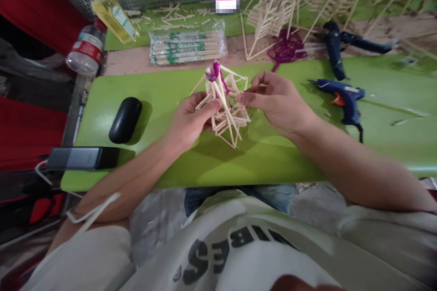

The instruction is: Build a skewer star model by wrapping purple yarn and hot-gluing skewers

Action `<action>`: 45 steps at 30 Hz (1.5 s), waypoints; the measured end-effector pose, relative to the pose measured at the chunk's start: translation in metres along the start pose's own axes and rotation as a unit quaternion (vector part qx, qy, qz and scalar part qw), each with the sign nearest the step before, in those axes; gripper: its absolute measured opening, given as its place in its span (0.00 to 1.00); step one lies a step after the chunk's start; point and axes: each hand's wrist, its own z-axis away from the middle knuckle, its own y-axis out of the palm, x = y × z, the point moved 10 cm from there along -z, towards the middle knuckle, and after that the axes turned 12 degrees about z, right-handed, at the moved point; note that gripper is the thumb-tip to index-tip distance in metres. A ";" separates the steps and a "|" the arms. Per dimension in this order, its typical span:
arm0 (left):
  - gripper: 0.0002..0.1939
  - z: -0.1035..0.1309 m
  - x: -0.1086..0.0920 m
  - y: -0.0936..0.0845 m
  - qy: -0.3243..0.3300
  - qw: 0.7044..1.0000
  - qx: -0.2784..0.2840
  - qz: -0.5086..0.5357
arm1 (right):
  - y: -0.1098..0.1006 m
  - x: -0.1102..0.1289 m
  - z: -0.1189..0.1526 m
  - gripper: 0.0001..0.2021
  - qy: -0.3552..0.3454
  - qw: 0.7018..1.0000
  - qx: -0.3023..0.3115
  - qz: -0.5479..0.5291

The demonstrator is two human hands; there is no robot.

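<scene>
A small framework of pale wooden sticks (pixel 230 120) is held above the green table, in the middle of the head view. Purple yarn (pixel 213 71) is wound round its peak, and a strand hangs down inside. My left hand (pixel 191 120) grips the framework from the left, thumb across the front sticks. On the other side, my right hand (pixel 275 100) pinches with thumb and forefinger at the right edge of the framework. Whether it holds a stick or a bit of yarn there is too small to tell.
A blue glue gun (pixel 344 95) lies to the right, a second dark glue gun (pixel 336 50) behind it. Further back are a packet of sticks (pixel 187 46), tangled purple yarn (pixel 288 47) and larger stick frames (pixel 269 16). A black case (pixel 125 120) and power bank (pixel 82 158) sit left.
</scene>
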 end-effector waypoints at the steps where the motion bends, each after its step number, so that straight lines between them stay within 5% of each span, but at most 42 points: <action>1: 0.27 0.000 -0.001 0.001 0.001 1.000 0.000 0.002 | 0.000 0.001 0.000 0.30 -0.001 1.000 0.000 0.000; 45: 0.27 0.000 0.000 0.004 -0.009 1.000 0.015 0.022 | -0.001 -0.002 -0.002 0.27 -0.003 1.000 -0.011 -0.013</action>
